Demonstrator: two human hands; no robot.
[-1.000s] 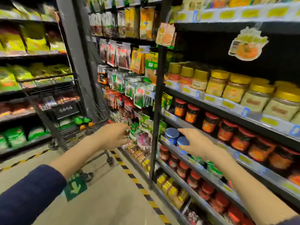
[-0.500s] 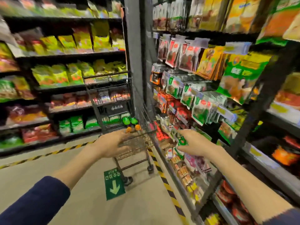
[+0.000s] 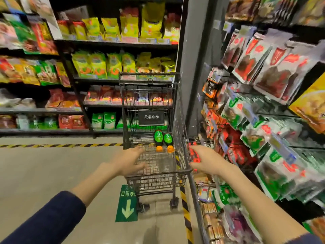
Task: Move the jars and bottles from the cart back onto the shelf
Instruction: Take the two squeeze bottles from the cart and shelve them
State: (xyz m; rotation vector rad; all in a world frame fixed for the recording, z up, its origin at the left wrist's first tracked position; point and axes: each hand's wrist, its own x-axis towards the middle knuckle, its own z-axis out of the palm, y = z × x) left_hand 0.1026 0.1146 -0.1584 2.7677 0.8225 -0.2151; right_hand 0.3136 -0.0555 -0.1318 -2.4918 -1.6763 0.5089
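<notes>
A black wire shopping cart [image 3: 182,170] stands in the aisle straight ahead. Two dark bottles with green labels and orange caps lie side by side in its basket, caps toward me: the left bottle [image 3: 158,140] and the right bottle [image 3: 168,141]. My left hand [image 3: 129,162] hovers over the near left part of the basket, fingers spread, holding nothing. My right hand [image 3: 205,160] is just outside the cart's right rim, fingers apart and empty. Both hands are short of the bottles.
Hanging snack packets [image 3: 267,131] crowd the rack on the right, close to my right arm. Shelves of bagged goods [image 3: 112,66] run behind the cart. A grey pillar [image 3: 195,64] stands behind the cart's right side. Open floor with a green arrow sticker [image 3: 127,206] lies left.
My view has swung left from the jar shelves to the cart. The cart is now centred and closer, and both empty hands have reached toward its basket.
</notes>
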